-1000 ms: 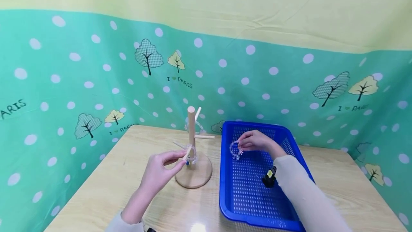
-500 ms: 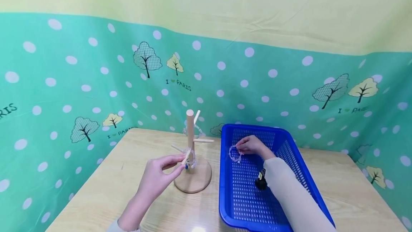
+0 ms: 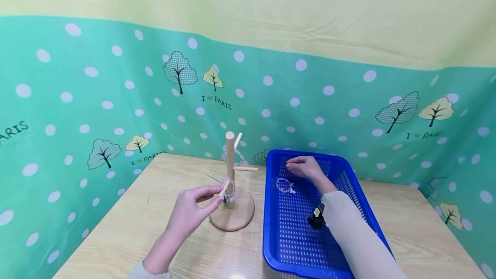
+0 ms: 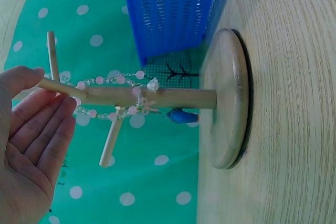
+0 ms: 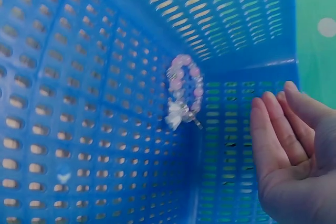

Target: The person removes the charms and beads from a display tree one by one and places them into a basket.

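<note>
My left hand (image 3: 190,212) pinches the tip of a front peg (image 4: 67,88) on a wooden peg stand (image 3: 230,154) between thumb and fingers. A bracelet of pink and clear beads (image 4: 121,79), with a blue charm (image 4: 182,116) beside it, hangs by the post. Another beaded bracelet (image 3: 241,157) hangs on a rear peg, partly hidden by the post. Inside the blue basket (image 3: 272,231), a pink and clear bead bracelet (image 5: 197,92) with a whitish charm lies near one wall. My right hand (image 3: 307,168) is over the basket's far part, fingers extended, apart from that bracelet.
The basket stands right of the stand's round base (image 3: 232,218) on a wood-grain table (image 3: 124,227). A black device with a yellow mark (image 3: 316,217) sits at the right wrist. Behind the table hangs a dotted green and yellow cloth (image 3: 329,111).
My right hand has let go of the bracelet, which now lies in the basket, and has moved slightly up and away from it. The left hand keeps its pinch on the peg.
</note>
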The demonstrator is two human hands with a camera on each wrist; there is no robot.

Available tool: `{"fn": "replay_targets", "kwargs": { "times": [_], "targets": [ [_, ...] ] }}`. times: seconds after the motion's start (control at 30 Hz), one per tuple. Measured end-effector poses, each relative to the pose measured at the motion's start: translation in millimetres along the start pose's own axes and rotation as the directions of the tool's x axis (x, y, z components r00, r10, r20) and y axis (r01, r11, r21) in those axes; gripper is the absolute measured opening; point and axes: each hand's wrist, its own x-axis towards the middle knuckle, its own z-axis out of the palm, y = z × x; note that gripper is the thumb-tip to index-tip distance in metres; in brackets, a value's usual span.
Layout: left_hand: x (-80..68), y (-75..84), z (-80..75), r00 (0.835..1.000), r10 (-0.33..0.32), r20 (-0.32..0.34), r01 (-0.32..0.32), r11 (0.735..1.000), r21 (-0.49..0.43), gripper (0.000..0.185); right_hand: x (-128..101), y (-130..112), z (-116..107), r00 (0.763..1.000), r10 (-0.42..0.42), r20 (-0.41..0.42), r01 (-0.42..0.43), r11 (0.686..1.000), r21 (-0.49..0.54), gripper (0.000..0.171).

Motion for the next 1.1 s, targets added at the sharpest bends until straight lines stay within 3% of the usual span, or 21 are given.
{"fn": "replay_targets", "kwargs": {
  "times": [0.3, 0.73, 1.1],
  "targets": [
    [3.0, -0.1, -0.4, 1.0, 0.003, -0.004, -0.003, 1.0, -0.004, 0.02, -12, -28, 0, 0.997, -0.059, -0.046, 0.061, 0.998, 0.033, 0.039],
    [1.6, 2.9, -0.5, 0.999, -0.037, -0.003, 0.037, 0.998, -0.042, 0.021, -34, -88, 39, 0.973, -0.215, 0.082, 0.209, 0.974, 0.085, 0.039],
    [-3.5, 1.7, -1.6, 0.997, -0.071, 0.012, 0.072, 0.992, -0.101, 0.02, -54, -109, 78, 0.936, -0.313, 0.162, 0.301, 0.949, 0.094, 0.031]
  ]
}}
